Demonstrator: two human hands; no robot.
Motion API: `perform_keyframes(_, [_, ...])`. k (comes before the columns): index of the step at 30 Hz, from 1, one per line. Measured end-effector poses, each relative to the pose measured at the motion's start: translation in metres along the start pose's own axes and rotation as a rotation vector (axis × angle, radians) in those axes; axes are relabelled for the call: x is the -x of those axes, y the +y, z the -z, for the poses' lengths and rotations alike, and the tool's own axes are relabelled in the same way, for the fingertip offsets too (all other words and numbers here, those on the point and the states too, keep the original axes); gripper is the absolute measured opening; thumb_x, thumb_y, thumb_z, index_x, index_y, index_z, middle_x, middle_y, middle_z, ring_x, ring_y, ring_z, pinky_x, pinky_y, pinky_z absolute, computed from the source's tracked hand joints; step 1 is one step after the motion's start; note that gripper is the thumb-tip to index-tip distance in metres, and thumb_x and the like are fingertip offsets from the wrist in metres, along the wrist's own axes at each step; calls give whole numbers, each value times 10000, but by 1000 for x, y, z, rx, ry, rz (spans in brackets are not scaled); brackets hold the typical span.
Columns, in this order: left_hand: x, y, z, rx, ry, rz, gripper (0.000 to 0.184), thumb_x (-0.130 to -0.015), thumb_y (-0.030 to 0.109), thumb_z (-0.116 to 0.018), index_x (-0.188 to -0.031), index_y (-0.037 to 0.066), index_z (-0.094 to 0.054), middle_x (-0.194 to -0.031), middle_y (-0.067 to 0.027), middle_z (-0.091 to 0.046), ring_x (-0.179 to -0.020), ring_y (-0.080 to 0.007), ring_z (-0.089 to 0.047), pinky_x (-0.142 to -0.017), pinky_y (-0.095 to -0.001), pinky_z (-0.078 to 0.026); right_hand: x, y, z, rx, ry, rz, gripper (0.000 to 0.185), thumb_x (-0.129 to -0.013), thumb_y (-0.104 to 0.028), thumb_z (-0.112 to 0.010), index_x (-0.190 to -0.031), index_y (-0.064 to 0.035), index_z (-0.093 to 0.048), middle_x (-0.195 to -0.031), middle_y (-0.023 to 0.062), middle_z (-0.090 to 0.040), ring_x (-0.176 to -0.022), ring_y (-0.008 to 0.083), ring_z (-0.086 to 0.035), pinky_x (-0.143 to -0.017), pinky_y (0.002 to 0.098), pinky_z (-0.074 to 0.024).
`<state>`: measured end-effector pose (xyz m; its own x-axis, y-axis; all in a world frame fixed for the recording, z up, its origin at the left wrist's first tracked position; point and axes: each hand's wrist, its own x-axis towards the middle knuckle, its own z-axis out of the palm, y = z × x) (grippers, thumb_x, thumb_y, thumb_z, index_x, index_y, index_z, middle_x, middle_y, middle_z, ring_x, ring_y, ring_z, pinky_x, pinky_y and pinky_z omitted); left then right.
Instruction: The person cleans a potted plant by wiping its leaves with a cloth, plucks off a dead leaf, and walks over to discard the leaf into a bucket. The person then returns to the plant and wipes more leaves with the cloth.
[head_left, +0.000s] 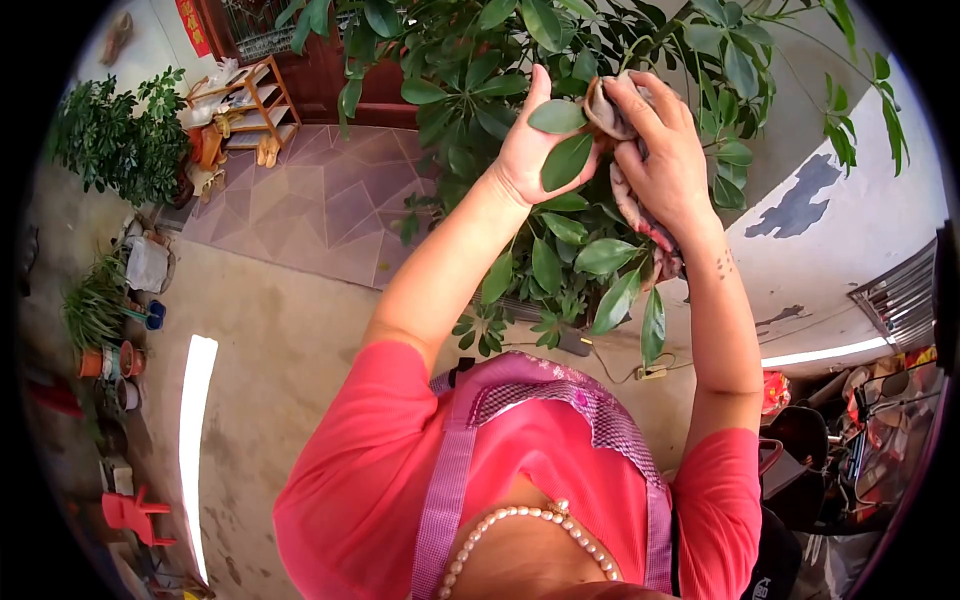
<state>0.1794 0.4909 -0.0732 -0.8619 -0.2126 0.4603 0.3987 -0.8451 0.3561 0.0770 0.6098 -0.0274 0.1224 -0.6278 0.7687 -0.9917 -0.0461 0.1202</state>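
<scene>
A leafy green potted plant [470, 75] spreads in front of me, with broad oval leaves. My left hand [540, 150] is behind two of its leaves, palm toward me, thumb up and spread; its other fingers are partly hidden by leaves and cloth. In my right hand [665, 150] is a crumpled, stained cloth [632, 205], pinched near the leaves beside my left palm. The cloth hangs down below my right hand among the foliage. More leaves [615, 290] droop below both hands.
A wooden shoe rack [265, 105] stands by the red door at upper left. Potted plants [125, 360] and a red stool [135, 515] line the left side. A peeling white wall [850, 220] is at right, with cluttered items [850, 440] below. A cable [625, 378] lies on the floor.
</scene>
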Motion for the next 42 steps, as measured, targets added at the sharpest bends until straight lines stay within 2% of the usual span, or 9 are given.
perform_keyframes(8, [5,17,49,216,-295,138,887,-850,706,-295,-1355,-23,-327,-1344,-198,-425,-1244,-332,-406,-1073,-404,-297,42,12,7,25,-235,-164,465,-702,-18,-539,-1139,-170,-577,-1147,83,-562,-1008,298,-560,-794,387,-495])
perform_keyframes(10, [6,20,39,-74,-123,-13,871,-855,689,-310,-1364,-17,-312,-1360,-200,-410,-1204,-375,-433,-1018,-494,-343,44,23,15,57,-266,-260,368,-749,-30,-506,-1088,-135,-606,-1079,64,-601,-958,292,-582,-793,385,-484])
perform_keyframes(16, [-5,22,30,-79,-113,-14,853,-845,689,-346,-1372,19,-314,-1369,-182,-401,-1170,-362,-461,-988,-518,-355,24,25,43,-630,279,-412,447,-734,92,-440,-1149,-8,-574,-1108,90,-584,-1019,185,-566,-917,277,-420])
perform_keyframes(19, [-17,17,27,-358,-59,-129,809,-842,684,-376,-1373,76,-326,-1349,-153,-419,-1150,-324,-477,-979,-494,-372,4,19,42,-434,342,-190,468,-734,89,-451,-1170,-37,-567,-1160,101,-548,-1064,200,-543,-925,292,-423])
perform_keyframes(27, [-23,9,3,-241,-89,-232,455,-936,476,-427,-1215,124,-500,-1196,-46,-552,-1099,-164,-522,-933,-323,-417,-20,11,-10,225,13,93,516,-720,-24,-542,-1203,-204,-565,-1274,24,-489,-1104,254,-492,-805,348,-519])
perform_keyframes(34, [-15,10,16,-331,-62,-176,767,-888,612,-372,-1379,25,-318,-1349,-157,-436,-1176,-278,-479,-935,-405,-431,-11,54,2,423,-80,-64,528,-695,-9,-552,-1189,-195,-575,-1223,-1,-517,-1080,247,-512,-774,332,-517])
perform_keyframes(36, [-17,12,10,-250,-18,-177,662,-923,573,-338,-1251,9,-451,-1248,-127,-525,-1108,-223,-520,-941,-358,-417,-13,49,11,285,108,-131,578,-664,30,-545,-1191,-203,-579,-1232,8,-515,-1077,264,-516,-826,362,-498])
perform_keyframes(38, [-22,10,16,-277,3,-233,650,-929,564,-327,-1231,6,-468,-1226,-127,-539,-1106,-219,-521,-941,-358,-416,-16,37,16,215,289,4,572,-675,26,-544,-1187,-226,-588,-1241,8,-510,-1075,270,-513,-827,358,-501])
perform_keyframes(42, [-18,9,14,-201,-86,-203,678,-932,564,-298,-1255,-14,-441,-1232,-128,-532,-1088,-216,-520,-937,-342,-411,-4,14,-6,273,26,186,564,-674,-7,-565,-1178,-259,-592,-1247,2,-491,-1104,272,-484,-796,340,-517])
